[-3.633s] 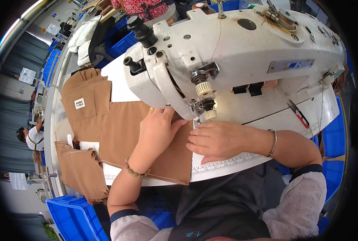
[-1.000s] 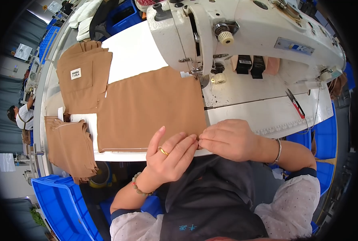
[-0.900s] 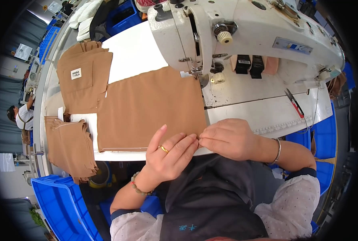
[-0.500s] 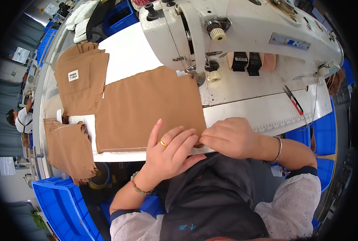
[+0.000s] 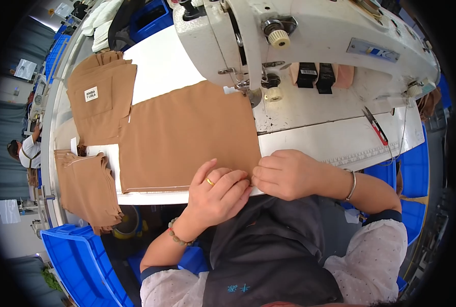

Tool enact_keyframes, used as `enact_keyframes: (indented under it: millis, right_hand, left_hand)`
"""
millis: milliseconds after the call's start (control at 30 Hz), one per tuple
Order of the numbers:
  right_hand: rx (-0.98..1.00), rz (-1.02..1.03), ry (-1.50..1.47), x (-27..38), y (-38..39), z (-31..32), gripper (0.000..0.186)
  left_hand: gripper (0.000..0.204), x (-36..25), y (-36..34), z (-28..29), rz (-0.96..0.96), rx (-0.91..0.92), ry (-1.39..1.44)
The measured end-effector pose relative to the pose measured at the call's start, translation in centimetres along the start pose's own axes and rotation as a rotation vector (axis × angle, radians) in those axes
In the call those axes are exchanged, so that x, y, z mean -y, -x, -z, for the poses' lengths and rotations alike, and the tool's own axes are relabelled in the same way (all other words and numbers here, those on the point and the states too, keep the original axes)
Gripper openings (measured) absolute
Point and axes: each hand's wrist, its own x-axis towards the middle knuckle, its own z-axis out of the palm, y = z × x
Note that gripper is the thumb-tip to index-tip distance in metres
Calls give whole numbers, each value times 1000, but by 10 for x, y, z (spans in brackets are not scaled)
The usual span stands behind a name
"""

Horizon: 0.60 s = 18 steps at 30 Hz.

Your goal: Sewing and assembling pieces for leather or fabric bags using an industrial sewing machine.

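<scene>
Pinches the near right corner of the brown cloth [image 5: 187, 128] with the right hand [image 5: 285, 174], fingertips pressed together. Touches that corner with the left hand [image 5: 218, 190] too, forefinger raised, other fingers bent side by side; cannot tell its grip, thumb out of sight.

Has the cloth flat on the white table [image 5: 310, 135], near side along the ruler [image 5: 154, 198], just back from the table's front edge. Has bare tabletop to the right as far as the red-handled snips [image 5: 375, 127], and bare white past the far side.

Leaves little room to the left: only a narrow white gap before the pocket pile [image 5: 101, 106] and lower pile [image 5: 87, 187]. Meets the sewing machine [image 5: 320, 36] overhead at the far right corner; too close to tell touching from apart. Has black tags [image 5: 307, 77] under the machine's arm, and below table height, a left bin [image 5: 84, 261] and right bin [image 5: 415, 176], both blue.
</scene>
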Motion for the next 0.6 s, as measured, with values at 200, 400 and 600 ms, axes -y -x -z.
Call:
enact_keyframes:
  millis: [200, 400, 600]
  right_hand:
    - [-237, -89, -38, 2, -6, 3, 21]
    - [-262, -122, -56, 5, -7, 4, 20]
    - [-279, -58, 26, 8, -6, 6, 21]
  left_hand:
    - [19, -5, -8, -3, 81, -132, -49]
    - [12, 2, -2, 4, -91, -214, -78]
    - [17, 1, -3, 7, -120, -175, -93]
